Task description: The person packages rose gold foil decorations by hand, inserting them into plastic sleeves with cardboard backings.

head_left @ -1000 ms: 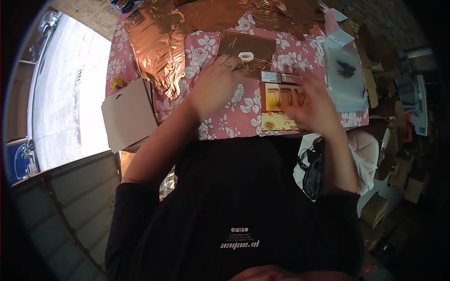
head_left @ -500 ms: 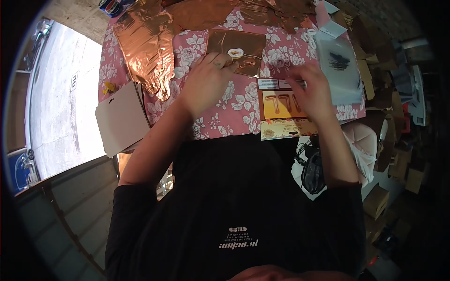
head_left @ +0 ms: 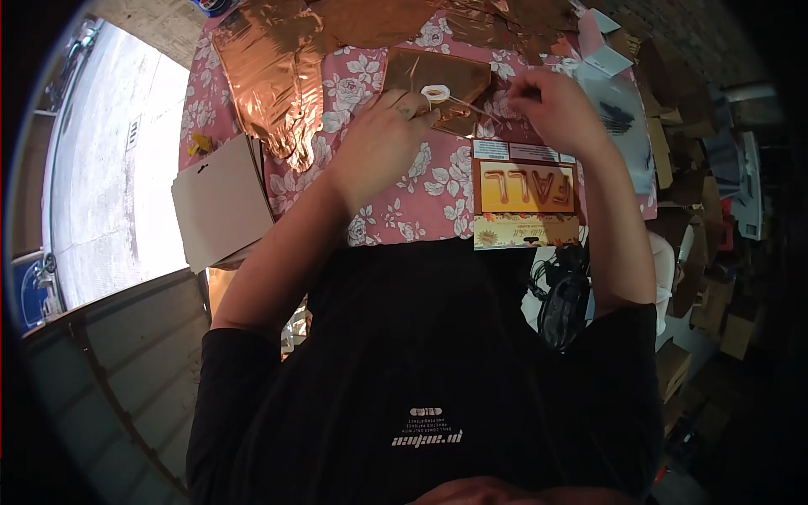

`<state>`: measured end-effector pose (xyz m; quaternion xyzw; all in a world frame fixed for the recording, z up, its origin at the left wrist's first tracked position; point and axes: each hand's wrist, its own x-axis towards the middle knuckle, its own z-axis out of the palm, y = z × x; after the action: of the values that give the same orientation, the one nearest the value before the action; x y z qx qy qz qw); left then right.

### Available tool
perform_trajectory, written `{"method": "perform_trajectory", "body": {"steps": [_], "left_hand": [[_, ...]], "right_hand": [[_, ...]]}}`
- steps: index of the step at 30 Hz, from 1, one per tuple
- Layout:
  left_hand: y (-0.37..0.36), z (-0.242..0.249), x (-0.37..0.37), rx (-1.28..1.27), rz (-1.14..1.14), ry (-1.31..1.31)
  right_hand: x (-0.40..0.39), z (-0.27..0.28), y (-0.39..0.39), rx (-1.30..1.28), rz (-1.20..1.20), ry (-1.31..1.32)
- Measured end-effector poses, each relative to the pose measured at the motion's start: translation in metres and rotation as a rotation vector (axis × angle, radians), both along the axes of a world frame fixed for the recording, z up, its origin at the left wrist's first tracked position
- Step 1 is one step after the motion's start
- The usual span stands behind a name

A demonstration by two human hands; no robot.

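A folded copper foil sheet [head_left: 461, 74] lies on the flowered tablecloth, with a small white ring-shaped roll [head_left: 435, 93] on top. From the roll a thin pale strand or straw [head_left: 478, 110] runs to the right. My left hand [head_left: 387, 139] is at the sheet's near left edge, fingers bent together over it beside the roll; the fingertips are partly hidden. My right hand [head_left: 555, 109] is raised right of the sheet, its fingers drawn together. What they hold, if anything, cannot be made out. Below it lies a printed "FALL" balloon package [head_left: 528, 187].
Large copper foil balloons [head_left: 273, 80] spread over the table's far and left side. A stack of grey cards [head_left: 220, 202] rests at the left edge. Clear plastic sleeves [head_left: 619, 126] and a folded white card [head_left: 604, 55] are at right. A black bag [head_left: 560, 307] sits below the edge.
My right hand has moved away from me, off the balloon package, uncovering the word "FALL". The pale strand now slants further right. My left hand stays at the foil; the view has shifted slightly.
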<state>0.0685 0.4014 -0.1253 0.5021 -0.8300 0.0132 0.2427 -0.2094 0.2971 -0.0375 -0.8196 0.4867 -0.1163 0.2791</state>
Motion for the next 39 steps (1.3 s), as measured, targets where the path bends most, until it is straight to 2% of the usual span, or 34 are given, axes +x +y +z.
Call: {"method": "perform_trajectory", "body": {"steps": [3, 6, 10, 12, 16, 18, 21, 23, 27, 29, 30, 31, 32, 34, 36, 38, 39], "left_hand": [[-0.001, 0.002, 0.000, 0.004, -0.013, 0.005], [0.000, 0.002, -0.001, 0.007, -0.007, -0.008], [0.000, 0.003, -0.001, 0.003, -0.007, -0.016], [0.001, 0.004, 0.000, 0.014, -0.004, 0.000], [0.002, 0.003, 0.001, 0.057, 0.001, 0.005], [0.001, 0.004, 0.001, 0.082, 0.005, 0.002], [0.000, 0.002, 0.002, 0.046, -0.004, 0.026], [0.000, 0.002, 0.002, 0.046, -0.009, 0.037], [0.001, 0.004, 0.000, 0.056, 0.003, 0.043], [0.001, 0.004, 0.000, 0.051, 0.000, 0.044], [0.000, 0.005, 0.000, 0.046, -0.002, 0.045], [0.000, 0.005, 0.000, 0.043, -0.001, 0.045], [0.001, 0.006, 0.000, 0.034, -0.008, 0.034], [0.001, 0.006, 0.000, 0.023, -0.014, 0.019], [0.001, 0.005, 0.001, 0.023, -0.021, 0.066], [0.001, 0.005, 0.001, -0.001, -0.018, 0.033], [0.001, 0.006, 0.001, -0.023, -0.015, 0.004]], "right_hand": [[0.028, 0.011, -0.009, -0.128, 0.054, -0.123], [0.070, 0.024, -0.013, -0.169, 0.060, -0.118], [0.094, 0.003, -0.024, -0.068, 0.027, -0.091], [0.085, -0.013, -0.025, -0.230, 0.149, -0.193], [0.025, 0.008, 0.037, -0.101, 0.071, -0.222], [-0.016, 0.019, 0.078, -0.240, 0.191, 0.010], [-0.056, 0.007, 0.132, -0.222, 0.255, 0.116], [-0.071, 0.000, 0.156, -0.269, 0.266, 0.425], [-0.109, -0.011, 0.157, -0.221, 0.295, 0.262], [-0.121, 0.000, 0.153, -0.275, 0.054, 0.030], [-0.098, 0.016, 0.147, -0.409, -0.085, -0.113], [-0.077, 0.029, 0.137, -0.611, -0.117, -0.148], [-0.055, 0.047, 0.131, -0.652, -0.197, -0.099], [-0.024, 0.043, 0.097, -0.795, -0.147, -0.128], [0.019, 0.034, 0.072, -0.844, -0.054, 0.097], [0.047, 0.002, 0.037, -0.903, 0.141, 0.116], [0.055, -0.006, 0.038, -0.906, 0.143, 0.112]]}}
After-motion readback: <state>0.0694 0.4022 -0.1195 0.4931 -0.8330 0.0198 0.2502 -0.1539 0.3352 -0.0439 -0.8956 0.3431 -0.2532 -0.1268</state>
